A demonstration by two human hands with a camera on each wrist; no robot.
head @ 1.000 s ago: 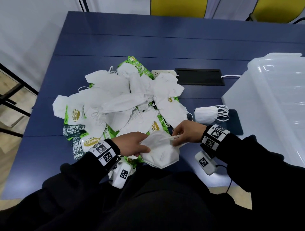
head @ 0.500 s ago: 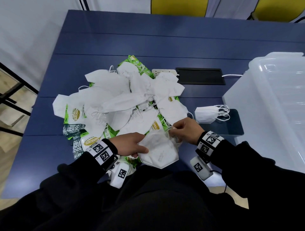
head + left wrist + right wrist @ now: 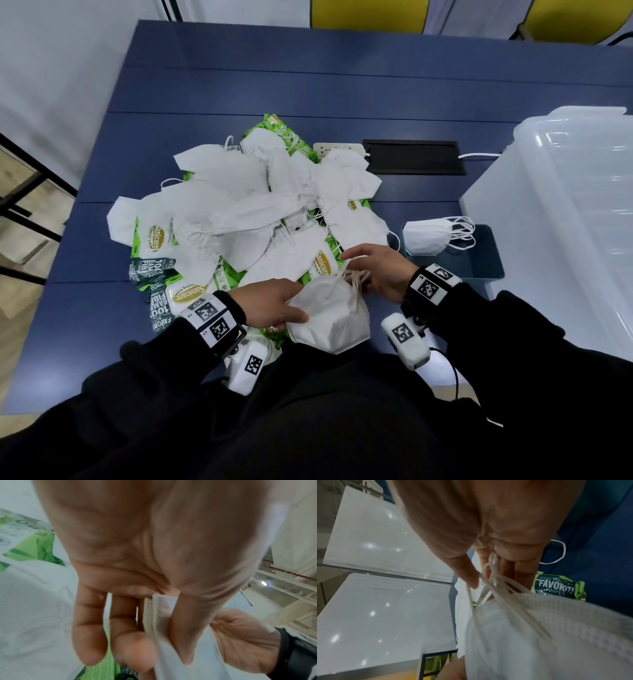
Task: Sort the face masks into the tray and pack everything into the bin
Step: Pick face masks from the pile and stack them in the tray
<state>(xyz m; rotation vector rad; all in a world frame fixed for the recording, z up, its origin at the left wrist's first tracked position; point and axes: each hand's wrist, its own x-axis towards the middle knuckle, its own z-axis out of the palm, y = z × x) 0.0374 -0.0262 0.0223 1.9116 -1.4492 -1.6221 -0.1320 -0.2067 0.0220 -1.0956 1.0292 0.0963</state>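
A small stack of folded white face masks (image 3: 334, 318) hangs just above the table's near edge. My left hand (image 3: 295, 310) pinches its left edge between thumb and fingers; the left wrist view shows the mask edges (image 3: 161, 616) caught under the thumb. My right hand (image 3: 358, 272) gathers the bunched ear loops (image 3: 493, 577) at the stack's upper right between thumb and fingers. A big heap of loose white masks (image 3: 253, 209) lies beyond my hands. The dark tray (image 3: 486, 263) on the right carries a neat stack of masks (image 3: 428, 236).
Green wipes packs (image 3: 186, 291) lie under and around the heap. A large translucent bin (image 3: 565, 212) stands at the right, next to the tray. A white power strip (image 3: 337, 148) and a black cable hatch (image 3: 412, 157) sit behind the heap on the blue table (image 3: 308, 82).
My right hand has slid from the stack's right corner up and left to the bunched ear loops. The held stack has tipped more upright. My left hand keeps its hold.
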